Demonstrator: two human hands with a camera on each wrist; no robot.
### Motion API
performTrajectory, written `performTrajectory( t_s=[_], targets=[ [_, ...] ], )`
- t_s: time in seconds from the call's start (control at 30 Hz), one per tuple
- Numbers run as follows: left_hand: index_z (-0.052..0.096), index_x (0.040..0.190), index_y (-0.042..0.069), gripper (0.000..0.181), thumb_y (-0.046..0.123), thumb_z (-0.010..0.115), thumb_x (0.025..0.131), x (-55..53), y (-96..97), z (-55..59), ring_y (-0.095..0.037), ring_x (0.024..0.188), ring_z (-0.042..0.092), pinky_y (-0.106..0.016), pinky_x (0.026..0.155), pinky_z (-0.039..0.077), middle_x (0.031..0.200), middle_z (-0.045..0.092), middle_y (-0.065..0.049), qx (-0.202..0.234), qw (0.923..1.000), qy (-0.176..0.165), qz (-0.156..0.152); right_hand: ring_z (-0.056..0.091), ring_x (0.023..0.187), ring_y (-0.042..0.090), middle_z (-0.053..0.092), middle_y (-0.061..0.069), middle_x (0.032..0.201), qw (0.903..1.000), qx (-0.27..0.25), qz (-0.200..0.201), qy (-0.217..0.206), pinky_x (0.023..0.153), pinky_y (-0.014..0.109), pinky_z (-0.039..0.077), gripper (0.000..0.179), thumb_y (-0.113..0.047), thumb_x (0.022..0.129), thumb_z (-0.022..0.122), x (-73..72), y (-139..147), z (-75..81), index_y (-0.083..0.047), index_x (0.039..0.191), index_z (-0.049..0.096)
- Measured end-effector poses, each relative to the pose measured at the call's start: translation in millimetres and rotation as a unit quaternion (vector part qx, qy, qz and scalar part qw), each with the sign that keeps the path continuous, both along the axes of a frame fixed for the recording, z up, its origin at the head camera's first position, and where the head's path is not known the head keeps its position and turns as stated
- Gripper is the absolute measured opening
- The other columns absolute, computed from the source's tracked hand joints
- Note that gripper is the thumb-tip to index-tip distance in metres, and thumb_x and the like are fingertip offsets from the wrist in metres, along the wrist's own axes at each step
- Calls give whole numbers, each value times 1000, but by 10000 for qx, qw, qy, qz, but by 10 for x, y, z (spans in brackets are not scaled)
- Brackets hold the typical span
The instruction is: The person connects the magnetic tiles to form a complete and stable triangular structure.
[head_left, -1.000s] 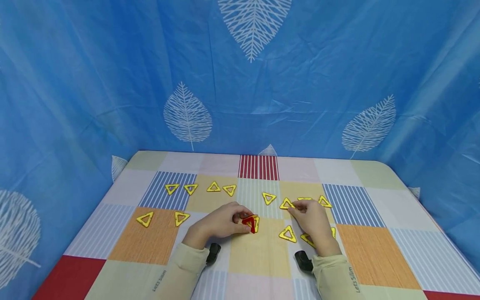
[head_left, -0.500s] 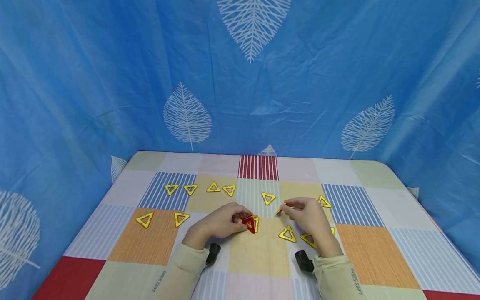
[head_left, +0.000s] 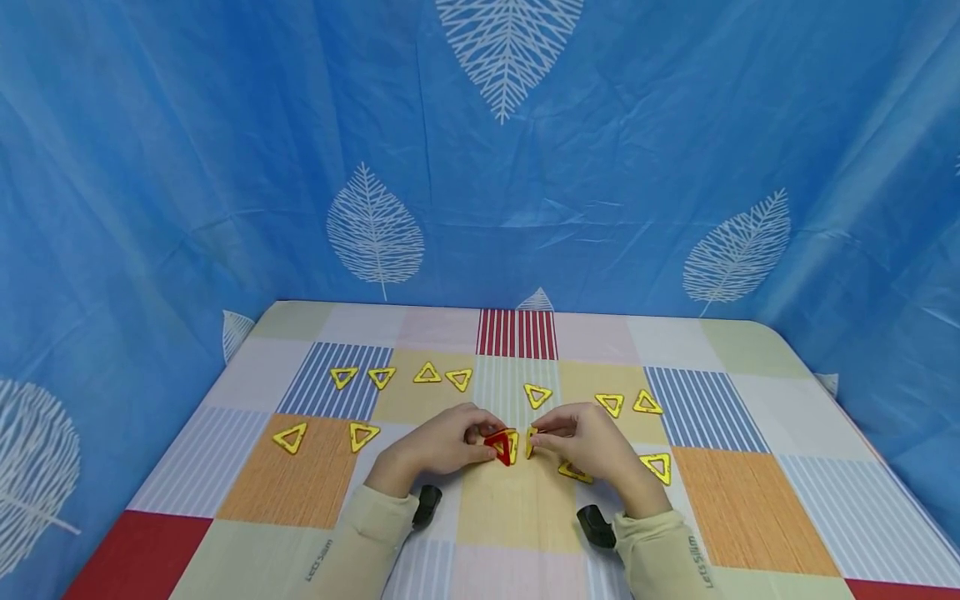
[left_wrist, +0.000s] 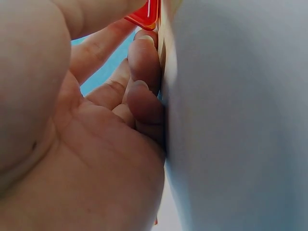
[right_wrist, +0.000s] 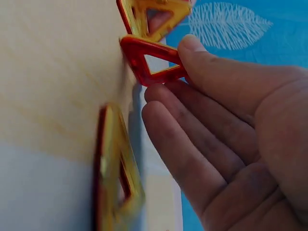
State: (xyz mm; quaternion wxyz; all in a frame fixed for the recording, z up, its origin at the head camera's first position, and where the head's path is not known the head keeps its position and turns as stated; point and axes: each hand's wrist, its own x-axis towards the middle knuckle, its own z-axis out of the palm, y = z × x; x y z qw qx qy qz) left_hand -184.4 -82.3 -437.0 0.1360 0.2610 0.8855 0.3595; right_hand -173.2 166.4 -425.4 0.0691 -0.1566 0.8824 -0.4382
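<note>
My left hand (head_left: 450, 442) rests at the table's middle, pinching a red triangular magnetic tile (head_left: 506, 448) that stands joined to a yellow triangular tile (head_left: 513, 447). In the left wrist view the red tile's corner (left_wrist: 148, 17) shows beyond the thumb, and the lower fingers lie along the tabletop. My right hand (head_left: 592, 442) pinches another triangular tile (head_left: 529, 443) between thumb and fingers, tilted on edge just right of the joined pair. Its red face (right_wrist: 166, 77) shows in the right wrist view, right below the yellow side of the pair (right_wrist: 173, 21).
Several loose yellow triangular tiles lie flat at the left, among them one on an orange patch (head_left: 290, 437). More are at the right, including one tile (head_left: 656, 468) beside my forearm and another (head_left: 575, 472) partly under my right hand. A blue curtain (head_left: 600, 167) closes off the back.
My right hand has lifted a triangular tile off the table and carried it left, close to the joined pair. My left hand and its tiles have stayed in place.
</note>
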Motion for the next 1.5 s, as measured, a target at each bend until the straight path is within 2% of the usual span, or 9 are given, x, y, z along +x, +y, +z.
performTrajectory(
  t_s=[0.27,0.5,0.83,1.0,1.13,1.27,1.5],
  targets=[
    [68,119,11,26,17,73,95,1,11,25,-13,84,50,-32,78,45,96,54,3,55,10000,-18,-43,71,86,15,73,3,97,9991,-217,327,176,70,28,55,12,-14,89,79,2,-113,-46,-7,98,77],
    [68,117,8,25,15,74,93,10,16,11,-13,82,50,-31,76,45,94,55,1,125,9999,15,-28,72,87,17,72,5,103,9993,-271,247,92,74,30,57,17,-14,85,82,13,-205,-79,-9,101,76],
    [68,117,9,24,15,73,94,8,17,6,-12,82,50,-30,76,45,93,55,3,106,9999,25,-44,72,84,15,73,4,100,9996,-151,111,208,72,31,57,20,-15,82,85,26,-244,-84,-9,99,77],
    [68,116,11,24,16,74,93,3,20,-6,-13,82,50,-30,75,45,92,55,2,50,10000,-15,36,71,83,14,72,4,101,9992,-198,229,245,72,30,57,34,-20,78,89,24,-250,-95,-6,106,75],
    [69,116,11,24,17,74,93,-4,25,-8,-14,81,50,-31,74,45,92,55,2,5,10000,6,72,67,81,13,69,1,99,9974,5,468,548,71,28,55,42,-25,77,90,25,-277,-112,-8,112,75],
    [68,117,11,25,18,74,94,-7,27,4,-14,81,50,-31,74,45,91,55,2,-44,9999,48,84,62,81,15,65,-2,96,9950,225,552,797,70,29,53,42,-25,75,91,34,-301,-118,-11,111,75],
    [68,117,10,26,17,74,93,5,25,28,-14,80,50,-30,73,44,91,55,2,22,10000,-20,78,58,80,15,62,-3,93,9959,407,412,689,68,29,50,38,-20,76,91,53,-331,-93,-12,109,73]
  ],
)
